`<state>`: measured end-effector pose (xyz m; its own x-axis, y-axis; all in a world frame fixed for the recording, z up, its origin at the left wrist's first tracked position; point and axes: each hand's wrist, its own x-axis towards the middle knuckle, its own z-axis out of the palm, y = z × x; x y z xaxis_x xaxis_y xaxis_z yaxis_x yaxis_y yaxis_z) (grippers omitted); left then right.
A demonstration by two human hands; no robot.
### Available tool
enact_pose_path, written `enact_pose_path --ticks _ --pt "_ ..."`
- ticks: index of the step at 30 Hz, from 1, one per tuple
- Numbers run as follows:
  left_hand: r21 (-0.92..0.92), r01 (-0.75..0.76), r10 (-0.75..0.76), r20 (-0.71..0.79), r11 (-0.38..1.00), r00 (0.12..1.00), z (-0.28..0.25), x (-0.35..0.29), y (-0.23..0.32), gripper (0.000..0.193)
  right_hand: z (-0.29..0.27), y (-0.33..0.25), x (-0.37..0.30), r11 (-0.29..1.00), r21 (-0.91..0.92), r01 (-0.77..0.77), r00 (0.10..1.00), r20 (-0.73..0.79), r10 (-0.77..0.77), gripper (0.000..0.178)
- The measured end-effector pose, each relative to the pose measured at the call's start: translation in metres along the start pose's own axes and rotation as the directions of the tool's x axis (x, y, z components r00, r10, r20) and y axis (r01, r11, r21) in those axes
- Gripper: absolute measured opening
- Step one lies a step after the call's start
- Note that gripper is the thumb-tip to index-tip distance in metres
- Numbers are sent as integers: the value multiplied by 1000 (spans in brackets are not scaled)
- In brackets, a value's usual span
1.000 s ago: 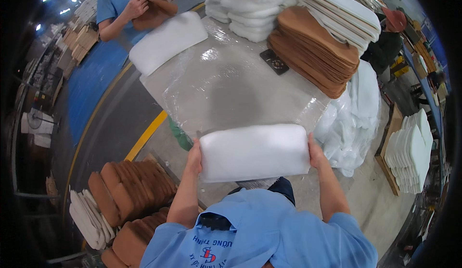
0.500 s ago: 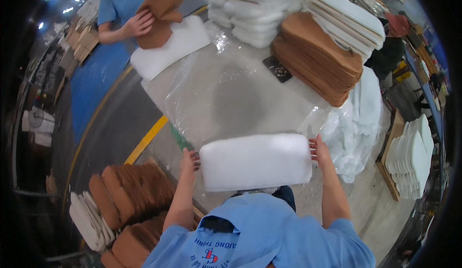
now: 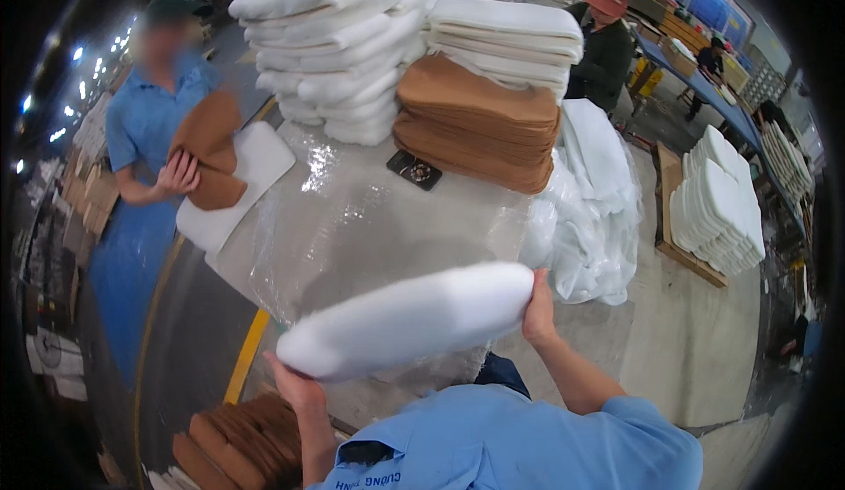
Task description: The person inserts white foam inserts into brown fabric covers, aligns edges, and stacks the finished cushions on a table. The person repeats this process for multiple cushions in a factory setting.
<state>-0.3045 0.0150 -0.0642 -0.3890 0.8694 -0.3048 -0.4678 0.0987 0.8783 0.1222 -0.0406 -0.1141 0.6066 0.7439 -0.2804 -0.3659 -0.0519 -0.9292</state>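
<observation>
A white, soft cushion pad with rounded ends is held up in front of me, slightly tilted, its left end lower. My left hand grips its lower left end, with the fingers partly hidden beneath it. At the right end my right hand holds the edge, thumb up along the side. Below and behind the pad lies a worktable covered with clear plastic sheet. On it stand a stack of brown covers and a black phone-like object.
White padded stacks rise at the back. A co-worker in blue holds a folded brown piece over a white pad. Bagged white material hangs at the right edge. Brown stacks stand low left; a pallet of white pads sits right.
The pad has tipped, its left end lowered and its right end raised, with both hands still on it. My view has shifted, showing more of the room ahead.
</observation>
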Motion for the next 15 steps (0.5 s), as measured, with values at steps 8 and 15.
enact_pose_path --ticks 8,15 --pt "-136 154 -133 148 979 980 -6 26 -65 59 -12 64 6 996 78 33 996 -83 -26 56" --pt "406 -235 191 147 883 971 -55 56 13 49 -7 69 -10 993 115 3 998 57 -9 47"
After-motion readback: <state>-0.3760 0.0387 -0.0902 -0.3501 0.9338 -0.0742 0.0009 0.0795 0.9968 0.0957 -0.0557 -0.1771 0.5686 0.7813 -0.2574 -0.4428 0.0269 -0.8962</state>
